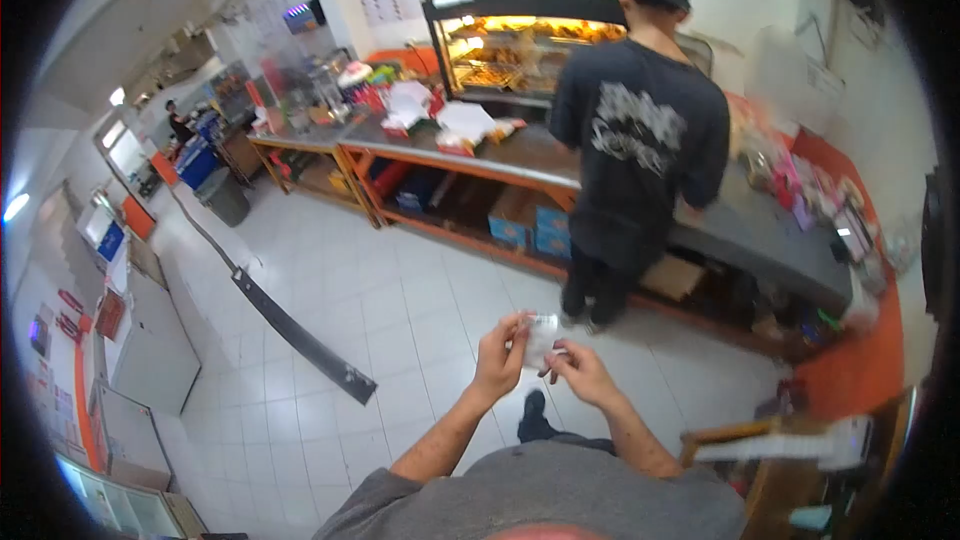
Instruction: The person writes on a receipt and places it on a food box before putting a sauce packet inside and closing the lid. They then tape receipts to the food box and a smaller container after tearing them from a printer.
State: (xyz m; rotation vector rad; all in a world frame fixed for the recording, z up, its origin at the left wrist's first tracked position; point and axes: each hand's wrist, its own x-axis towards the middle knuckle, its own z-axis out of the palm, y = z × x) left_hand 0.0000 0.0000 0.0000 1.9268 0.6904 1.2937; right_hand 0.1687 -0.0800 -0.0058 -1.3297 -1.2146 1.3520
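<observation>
Between my two hands, in front of my body, is a small pale, see-through packet [540, 337] that looks like plastic, with dark print near its top. My left hand [501, 358] pinches its left side between thumb and fingers. At its lower right edge, the thumb and fingers of my right hand [584, 374] close on it. What the packet holds inside is too small to make out. White floor tiles lie below my hands, and my dark shoe [535, 405] shows just under them.
A person in a black cap and shirt [645, 140] stands facing the long counter [545, 167]. A lit food display case [520, 55] sits on it. Blue boxes [552, 230] fill the shelf below. A dark strip [300, 340] lies on the floor. Wooden shelving [780, 450] stands at lower right.
</observation>
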